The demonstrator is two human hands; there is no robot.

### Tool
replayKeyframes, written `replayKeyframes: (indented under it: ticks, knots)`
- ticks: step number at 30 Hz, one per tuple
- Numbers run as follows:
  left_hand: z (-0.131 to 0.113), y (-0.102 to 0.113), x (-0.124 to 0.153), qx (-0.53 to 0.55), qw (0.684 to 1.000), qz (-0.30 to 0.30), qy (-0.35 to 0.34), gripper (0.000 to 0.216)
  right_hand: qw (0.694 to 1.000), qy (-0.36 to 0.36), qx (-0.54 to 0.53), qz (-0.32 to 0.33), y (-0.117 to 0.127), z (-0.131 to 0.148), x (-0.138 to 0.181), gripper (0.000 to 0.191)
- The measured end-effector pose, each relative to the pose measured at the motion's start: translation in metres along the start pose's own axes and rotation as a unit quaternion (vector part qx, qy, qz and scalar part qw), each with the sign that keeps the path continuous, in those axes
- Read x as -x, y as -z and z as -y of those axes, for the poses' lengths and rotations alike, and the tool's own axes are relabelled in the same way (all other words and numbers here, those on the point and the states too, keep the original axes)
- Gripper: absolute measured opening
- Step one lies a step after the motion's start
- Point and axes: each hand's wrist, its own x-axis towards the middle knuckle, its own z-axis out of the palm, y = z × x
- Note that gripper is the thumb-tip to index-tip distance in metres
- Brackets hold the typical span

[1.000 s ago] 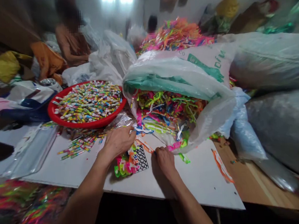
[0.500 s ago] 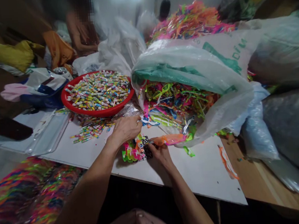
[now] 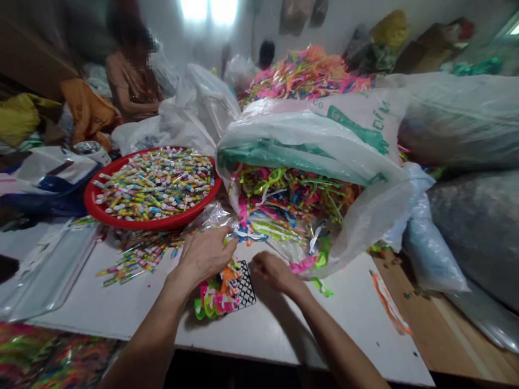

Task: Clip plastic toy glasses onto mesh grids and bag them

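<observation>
My left hand (image 3: 205,254) rests on a small stack of neon plastic pieces (image 3: 213,297) lying on a black mesh card (image 3: 245,288), its fingers curled and pinching a thin strip by the mouth of the sack. My right hand (image 3: 271,272) sits just right of the card, its fingers closed; what they hold is hidden. Directly behind both hands lies an open white plastic sack (image 3: 323,153) spilling several neon plastic strips (image 3: 291,201).
A red basin (image 3: 151,188) of small coloured sticks stands left of the sack, with loose sticks (image 3: 134,258) in front. Clear bags (image 3: 41,271) lie at far left. Big filled sacks (image 3: 490,212) crowd the right. Another person (image 3: 133,78) sits at the back. The white board's edge (image 3: 299,359) is near me.
The orange strip my right hand held out half a second ago is gone from view, and that hand has drawn back beside the mesh card. My left hand stays on the stack.
</observation>
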Motion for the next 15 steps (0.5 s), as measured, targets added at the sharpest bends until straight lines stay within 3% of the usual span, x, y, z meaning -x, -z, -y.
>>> replayKeyframes:
  ticks: [4,6,9,11,13,15]
  knots:
    - [0.003,0.000,0.000,-0.004,1.000,-0.003,0.008,0.046,0.968,-0.154,0.132,-0.148,0.043,-0.031,-0.033,0.034]
    - [0.003,0.000,0.000,0.000,1.000,-0.004,0.006,0.045,0.963,-0.156,0.154,-0.154,0.051,-0.037,-0.041,0.037]
    - [0.003,0.000,0.000,0.008,1.000,-0.004,0.000,0.045,0.968,-0.159,0.148,-0.124,0.040,-0.041,-0.029,0.034]
    - [0.003,-0.001,0.001,0.003,1.000,-0.006,0.001,0.046,0.979,-0.147,0.083,-0.116,0.024,-0.041,-0.008,0.029]
    - [0.003,-0.002,0.001,-0.007,1.000,-0.008,0.004,0.046,0.983,-0.106,-0.078,-0.128,0.009,-0.037,0.017,0.028]
    - [0.002,-0.003,0.000,-0.011,1.000,-0.011,0.004,0.047,0.948,-0.054,-0.266,-0.163,-0.004,-0.027,0.035,0.029]
